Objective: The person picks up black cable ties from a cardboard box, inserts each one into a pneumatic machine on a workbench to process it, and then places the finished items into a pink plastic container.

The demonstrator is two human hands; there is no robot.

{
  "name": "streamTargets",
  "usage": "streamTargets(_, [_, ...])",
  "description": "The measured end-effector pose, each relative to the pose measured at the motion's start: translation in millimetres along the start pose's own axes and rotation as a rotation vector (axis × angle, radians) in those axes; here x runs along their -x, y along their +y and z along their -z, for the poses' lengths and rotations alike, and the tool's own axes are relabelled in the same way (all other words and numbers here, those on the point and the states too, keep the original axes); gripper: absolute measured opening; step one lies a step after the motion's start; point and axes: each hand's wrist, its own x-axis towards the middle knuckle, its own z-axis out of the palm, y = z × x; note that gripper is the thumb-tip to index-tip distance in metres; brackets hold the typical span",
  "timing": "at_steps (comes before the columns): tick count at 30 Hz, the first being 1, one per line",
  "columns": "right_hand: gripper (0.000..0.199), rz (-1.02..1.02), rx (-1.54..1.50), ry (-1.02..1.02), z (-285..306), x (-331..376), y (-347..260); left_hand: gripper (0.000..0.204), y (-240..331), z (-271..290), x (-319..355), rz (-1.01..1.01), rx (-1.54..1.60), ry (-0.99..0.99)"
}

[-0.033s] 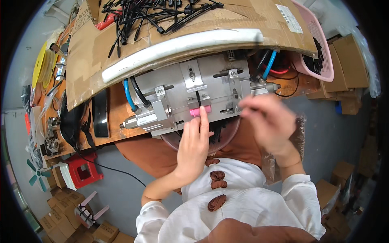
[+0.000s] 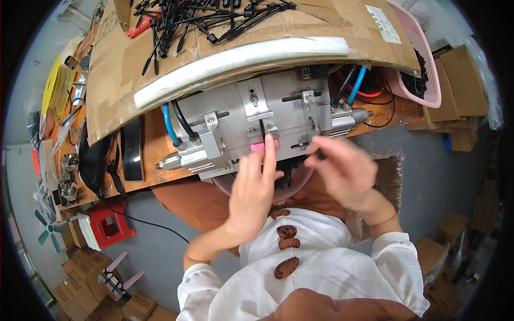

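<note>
- L hand (image 2: pixel 251 187): index straight out, tip at pink pc (image 2: pixel 258 146), looks to be touching; other fingers loosely bent, hand partly blurred.
- Pink pc sits mid-fixture, near edge, w/ thin black rod (image 2: pixel 262 127) upright just beyond it, far side.
- R hand (image 2: pixel 345 174): nr fixture's right near corner, thumb & fingers pinching small dark part (image 2: pixel 320 154); too blurred to tell what kind.
- Metal fixture (image 2: pixel 284 88) on wooden worktop (image 2: pixel 152 155); clamp blocks L & R, blue hose (image 2: pixel 170 125) + black one at left, another blue hose (image 2: pixel 356 88) at right.
- Bowl (image 2: pixel 224 185), pinkish, below fixture's near edge, over lap; black pcs inside.
- Far side: cardboard (image 2: pixel 369 48) above fixture, white padded strip (image 2: pixel 241 61) along near edge, heap of black stemmed parts (image 2: pixel 203 21) on top.
- Far right: pink basket (image 2: pixel 435 85), more black pcs in it.
</note>
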Motion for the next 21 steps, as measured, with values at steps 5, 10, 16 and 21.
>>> streamTargets(5, [0.061,-0.077,0.088,-0.151,-46.8,41.9,-7.5,0.041,-52.8,51.4,-106.6,0.025,-0.071,0.388])
streamTargets(10, [0.064,-0.098,0.08,-0.261,-64.7,39.8,-5.8,0.021,-105.9,74.4,-163.3,-0.034,-0.006,0.106])
streamTargets(16, [0.063,-0.146,0.075,-0.232,-66.4,37.0,-4.8,0.016,-98.9,93.4,-169.9,0.028,0.12,-0.103])
streamTargets(21, [0.06,-0.171,0.117,-0.311,-59.0,33.7,-10.6,0.021,-111.7,149.6,-185.9,0.021,0.493,-0.221])
